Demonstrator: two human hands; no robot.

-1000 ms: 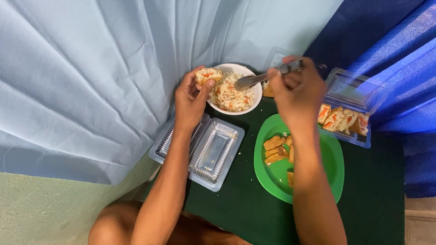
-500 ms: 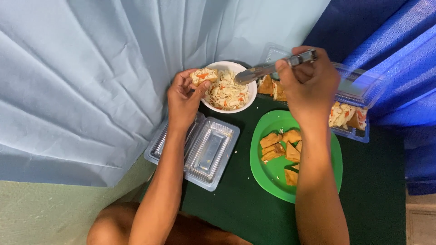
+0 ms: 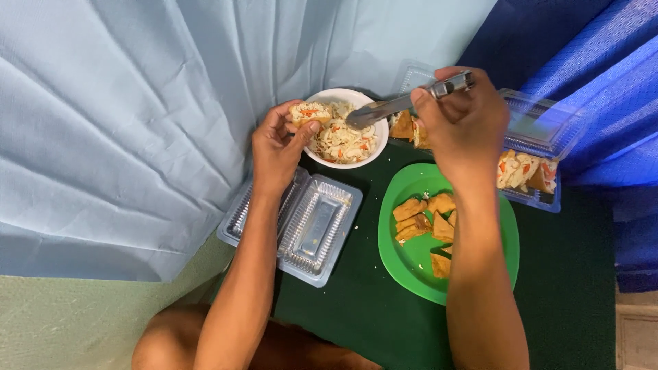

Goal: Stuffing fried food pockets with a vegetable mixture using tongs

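Left hand [image 3: 277,147] gripped a soft, crumbly stuffed tofu piece [image 3: 310,112] at its sides, upper centre; metal tongs [image 3: 404,103] were clenched by the right hand [image 3: 462,123].

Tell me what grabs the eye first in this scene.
A bright green plate of fried golden pieces sits at centre on the dark green cloth. Above it, the left hand holds a stuffed piece over a white bowl of shredded filling, while the right hand angles a metal utensil into the bowl.
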